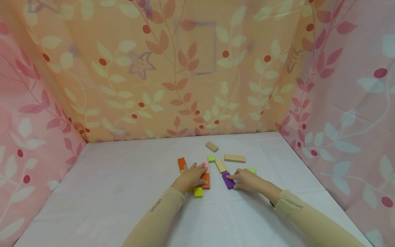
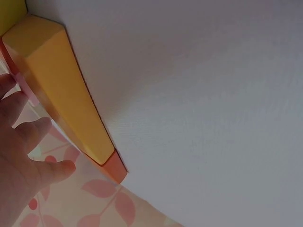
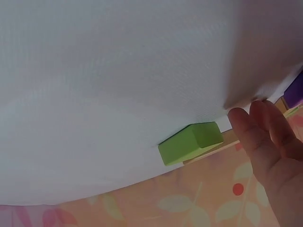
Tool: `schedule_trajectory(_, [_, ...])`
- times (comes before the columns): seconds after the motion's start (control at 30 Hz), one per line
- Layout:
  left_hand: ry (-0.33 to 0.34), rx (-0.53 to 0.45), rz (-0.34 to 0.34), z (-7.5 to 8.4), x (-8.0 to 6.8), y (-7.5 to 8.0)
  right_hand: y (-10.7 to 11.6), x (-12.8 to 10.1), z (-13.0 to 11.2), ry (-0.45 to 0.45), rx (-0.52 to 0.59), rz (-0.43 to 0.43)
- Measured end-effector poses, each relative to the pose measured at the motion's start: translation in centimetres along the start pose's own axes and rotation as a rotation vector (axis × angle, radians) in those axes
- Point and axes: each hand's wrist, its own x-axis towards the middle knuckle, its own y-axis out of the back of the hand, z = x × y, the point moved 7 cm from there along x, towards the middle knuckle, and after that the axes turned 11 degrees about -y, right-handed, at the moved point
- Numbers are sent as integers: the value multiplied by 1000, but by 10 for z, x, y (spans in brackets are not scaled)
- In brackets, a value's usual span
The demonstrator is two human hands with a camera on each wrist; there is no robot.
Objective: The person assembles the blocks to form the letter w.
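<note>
My left hand [image 1: 192, 177] lies spread over a cluster of coloured blocks, its fingers reaching a pink block [image 1: 207, 165] and its thumb on an orange block [image 1: 207, 187]. A yellow block [image 1: 198, 192] sits at the cluster's near end. In the left wrist view, a long yellow-orange block [image 2: 66, 90] stands beside the spread fingers, with an orange block [image 2: 115, 168] at its end. My right hand [image 1: 247, 180] holds a purple block [image 1: 227, 182] on the table, index finger over its top and thumb at its near right edge. The hand partly hides that block.
Just beyond the purple block is a striped wooden piece [image 1: 220, 166]. Two plain wooden blocks, one long [image 1: 234, 158] and one shorter [image 1: 212, 146], lie farther back. A light green block [image 1: 211, 159] is near the cluster; another green block [image 3: 187, 142] lies beside my right hand.
</note>
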Motion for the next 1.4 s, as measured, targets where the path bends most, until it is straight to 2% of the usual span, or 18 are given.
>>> schedule_trajectory(0.87, [-1, -11, 13, -1, 1, -2, 6, 1, -10, 4, -32, 36])
schedule_trajectory(1.1, [-7, -10, 13, 1, 0, 0, 7, 2, -8, -23, -19, 38])
schedule_trajectory(1.27, [-10, -8, 4, 2, -1, 0, 9, 6, 1, -70, 102, -5])
schedule_trajectory(1.4, [-9, -9, 0, 1, 0, 0, 14, 15, 10, -76, 229, 29])
